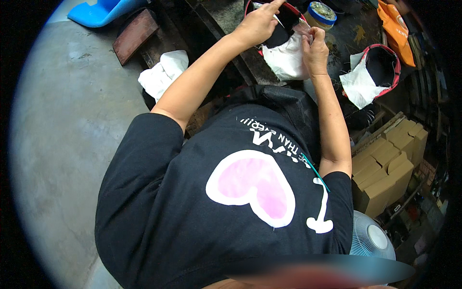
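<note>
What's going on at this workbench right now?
A person in a black T-shirt works on a black shoe upper with red trim and white lining. The left hand holds a thin white stick over it; the right hand grips its edge. A second, similar upper lies to the right, beside a round tin.

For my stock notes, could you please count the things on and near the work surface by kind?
Black shoe uppers with red edge and white lining: 2
Round tin with blue band: 1
White cloth: 1
Cardboard boxes, as one stack: 1
Electric fan: 1
Total: 6
</note>
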The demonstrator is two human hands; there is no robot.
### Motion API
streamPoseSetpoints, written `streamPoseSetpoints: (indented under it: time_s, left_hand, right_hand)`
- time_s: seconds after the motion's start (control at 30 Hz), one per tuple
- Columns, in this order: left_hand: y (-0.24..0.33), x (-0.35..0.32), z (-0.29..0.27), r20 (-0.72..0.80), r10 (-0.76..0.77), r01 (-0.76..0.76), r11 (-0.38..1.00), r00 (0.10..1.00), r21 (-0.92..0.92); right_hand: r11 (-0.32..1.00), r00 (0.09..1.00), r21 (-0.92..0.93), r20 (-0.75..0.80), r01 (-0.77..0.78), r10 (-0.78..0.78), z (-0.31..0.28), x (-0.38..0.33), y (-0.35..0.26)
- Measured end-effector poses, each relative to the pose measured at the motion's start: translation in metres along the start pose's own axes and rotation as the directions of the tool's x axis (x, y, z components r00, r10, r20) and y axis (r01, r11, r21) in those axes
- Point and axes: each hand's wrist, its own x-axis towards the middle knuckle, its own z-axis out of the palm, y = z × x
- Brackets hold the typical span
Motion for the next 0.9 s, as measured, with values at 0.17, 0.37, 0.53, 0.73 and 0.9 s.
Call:
streamPoseSetpoints:
  time_s: [0.17, 0.37, 0.53, 0.73, 0.9]
  left_hand:
    - [-0.003, -0.034, -0.018, -0.016, 0.011, -0.007, 0.975, 1.0, 0.221]
    - [-0.001, -0.07, -0.013, -0.029, 0.089, -0.075, 0.945, 0.996, 0.319]
    - [0.014, -0.051, 0.009, 0.139, 0.103, -0.144, 0.933, 0.985, 0.33]
    - [0.068, -0.04, 0.043, 0.62, -0.234, -0.222, 0.792, 0.749, 0.568]
    - [0.08, -0.039, 0.042, 0.446, 0.101, -0.025, 0.985, 0.889, -0.172]
  right_hand:
    - [0.985, 0.993, -0.133, 0.028, 0.114, -0.111, -0.02, -0.007, -0.013]
    - [0.993, 0.989, -0.112, 0.138, -0.028, 0.043, -0.025, -0.026, -0.008]
    - [0.992, 0.991, -0.022, 0.048, -0.122, 0.123, -0.008, -0.008, 0.016]
    - [0.99, 0.992, 0.057, 0.028, -0.127, 0.126, 0.0, -0.014, 0.027]
    - [0.985, 0.986, 0.063, 0.056, -0.162, 0.158, -0.001, -0.014, 0.027]
